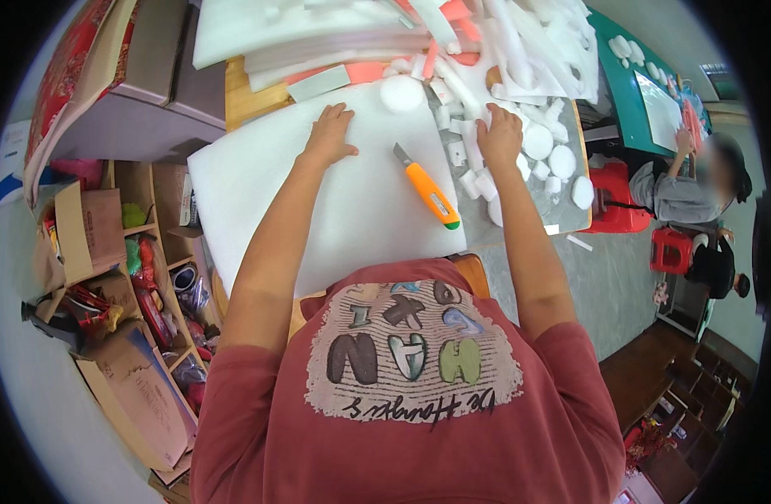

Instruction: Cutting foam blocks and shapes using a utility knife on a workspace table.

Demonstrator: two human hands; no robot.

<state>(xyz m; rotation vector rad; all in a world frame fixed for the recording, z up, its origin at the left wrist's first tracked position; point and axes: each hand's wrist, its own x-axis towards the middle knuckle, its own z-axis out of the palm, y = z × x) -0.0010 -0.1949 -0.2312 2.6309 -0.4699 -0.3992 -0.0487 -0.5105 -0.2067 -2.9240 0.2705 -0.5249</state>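
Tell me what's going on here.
The person's left hand rests, fingers spread, on a large white foam sheet. The right hand is among small white foam pieces beside it; whether it grips one is unclear. An orange-handled cutter lies on the sheet, in neither hand.

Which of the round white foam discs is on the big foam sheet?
The disc near the sheet's far right corner, beyond the orange-handled knife; the other discs lie off the sheet, to its right.
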